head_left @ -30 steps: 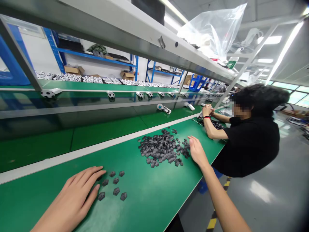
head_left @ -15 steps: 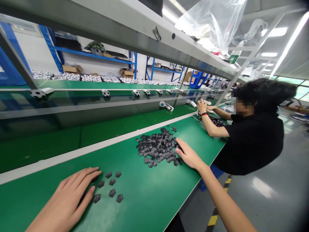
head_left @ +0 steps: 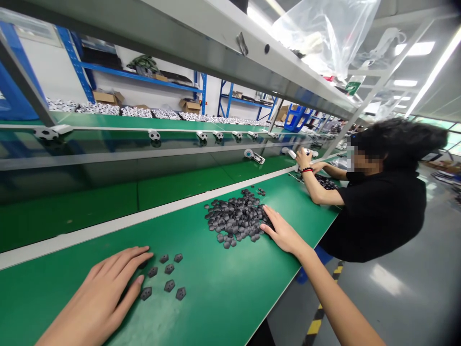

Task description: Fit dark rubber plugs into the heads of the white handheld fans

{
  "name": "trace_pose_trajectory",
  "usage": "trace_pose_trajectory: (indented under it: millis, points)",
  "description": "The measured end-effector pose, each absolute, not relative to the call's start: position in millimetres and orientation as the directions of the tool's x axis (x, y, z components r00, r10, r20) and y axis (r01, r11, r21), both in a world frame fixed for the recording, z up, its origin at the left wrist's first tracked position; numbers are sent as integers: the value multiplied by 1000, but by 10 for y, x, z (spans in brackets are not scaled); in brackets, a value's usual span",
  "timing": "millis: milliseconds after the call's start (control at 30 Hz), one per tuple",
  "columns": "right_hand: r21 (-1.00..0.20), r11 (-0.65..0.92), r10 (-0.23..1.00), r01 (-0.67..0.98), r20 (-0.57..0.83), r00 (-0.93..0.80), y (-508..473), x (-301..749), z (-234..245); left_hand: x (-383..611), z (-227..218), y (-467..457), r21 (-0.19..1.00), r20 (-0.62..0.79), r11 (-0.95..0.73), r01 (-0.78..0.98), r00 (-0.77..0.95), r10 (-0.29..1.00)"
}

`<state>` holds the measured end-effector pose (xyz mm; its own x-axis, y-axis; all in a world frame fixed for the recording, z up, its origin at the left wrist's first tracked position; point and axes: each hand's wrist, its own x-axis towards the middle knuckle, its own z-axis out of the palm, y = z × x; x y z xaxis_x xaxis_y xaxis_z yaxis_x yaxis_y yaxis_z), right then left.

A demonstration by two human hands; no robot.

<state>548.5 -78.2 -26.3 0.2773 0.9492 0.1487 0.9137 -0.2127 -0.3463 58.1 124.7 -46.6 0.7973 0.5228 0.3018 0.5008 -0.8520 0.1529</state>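
Observation:
My left hand (head_left: 103,290) lies palm down on the green tabletop (head_left: 216,283) at the lower left, fingers stretched forward. A dark piece shows partly under its fingertips. Just right of it, several black pentagon pieces (head_left: 169,286) with small holes lie spread apart. Beside the large pile of black pieces (head_left: 234,216), my right hand (head_left: 283,233) rests with fingers extended and thumb apart, touching the pile's right edge. What lies beneath its palm is hidden.
Past a pale rail, a dark green conveyor belt (head_left: 187,180) carries a white device (head_left: 255,156). Football-patterned items (head_left: 154,136) line the far ledge. A co-worker in black (head_left: 382,206) sits at right, holding a white part. A metal shelf beam (head_left: 201,48) crosses overhead.
My right hand has shifted slightly at the pile, and loose pieces by its thumb no longer show. The white device and belt seam have moved right. My left hand stays beside the spread pieces.

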Motion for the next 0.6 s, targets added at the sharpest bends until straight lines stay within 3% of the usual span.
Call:
trace_pose_trajectory:
  millis: [233,600]
  points:
    - [-297,-258,907,919,252,336,-585,5355,-308,598,-442,1221,157,312,-851,501,793,524]
    - [-255,-207,915,945,291,279,-308,5280,-292,621,-382,1167,177,308,-839,514,781,543]
